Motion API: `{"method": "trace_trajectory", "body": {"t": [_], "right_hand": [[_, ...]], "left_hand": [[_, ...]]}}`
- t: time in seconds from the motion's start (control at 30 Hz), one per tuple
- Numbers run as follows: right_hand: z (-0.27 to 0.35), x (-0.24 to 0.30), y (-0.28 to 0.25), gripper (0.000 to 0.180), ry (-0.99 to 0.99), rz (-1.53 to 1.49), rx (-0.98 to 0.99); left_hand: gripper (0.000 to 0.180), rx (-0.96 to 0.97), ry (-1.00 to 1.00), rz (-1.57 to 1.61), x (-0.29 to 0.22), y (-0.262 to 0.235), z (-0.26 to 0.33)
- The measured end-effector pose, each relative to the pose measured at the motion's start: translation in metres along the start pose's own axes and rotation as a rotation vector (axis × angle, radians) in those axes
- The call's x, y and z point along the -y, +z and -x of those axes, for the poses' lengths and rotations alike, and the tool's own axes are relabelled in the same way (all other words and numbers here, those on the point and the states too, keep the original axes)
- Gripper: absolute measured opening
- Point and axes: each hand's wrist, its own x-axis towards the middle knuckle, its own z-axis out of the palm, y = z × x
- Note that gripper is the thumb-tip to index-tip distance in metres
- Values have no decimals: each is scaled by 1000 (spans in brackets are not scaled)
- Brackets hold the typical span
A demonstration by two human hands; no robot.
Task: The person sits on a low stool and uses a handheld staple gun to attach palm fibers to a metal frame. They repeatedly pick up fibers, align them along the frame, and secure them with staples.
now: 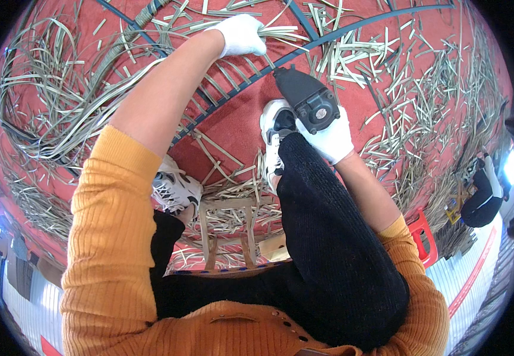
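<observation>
My left hand (242, 35), in a white glove, is closed around a bundle of pale flat wicker strips (285, 32) above a dark blue metal frame (251, 79). Several short strips lie across that frame bar just below the hand. My right hand (335, 140), also gloved in white, grips a black power tool (304, 98) that looks like an air nailer or stapler. Its narrow nose points up and left, close to the bar; whether it touches cannot be made out. The tool's body hides its handle and most of my right fingers.
Cut strips (408, 133) litter the red floor (233, 127), with long coiled strips (37, 130) at the left. My shoes (177, 188) stand near the frame. Beside my right elbow is a red plastic piece (424, 240). Another person (483, 193) works at the far right.
</observation>
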Motion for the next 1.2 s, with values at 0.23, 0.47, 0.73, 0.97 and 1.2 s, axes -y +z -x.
{"method": "trace_trajectory", "body": {"t": [0.23,0.47,0.73,0.97,1.2], "right_hand": [[-3,0,3,23,12,89,-2],[-6,-3,3,22,13,166,31],[4,-9,4,23,63,-35,-93],[12,-9,-3,24,56,26,-111],[17,-11,-6,24,175,-95,-116]], "left_hand": [[38,-3,20,6,3,1,-1],[48,30,78,17,2,-10,9],[42,-117,60,258,6,-5,20],[36,-302,120,131,-9,-15,22],[28,-452,63,403,-19,-12,27]]}}
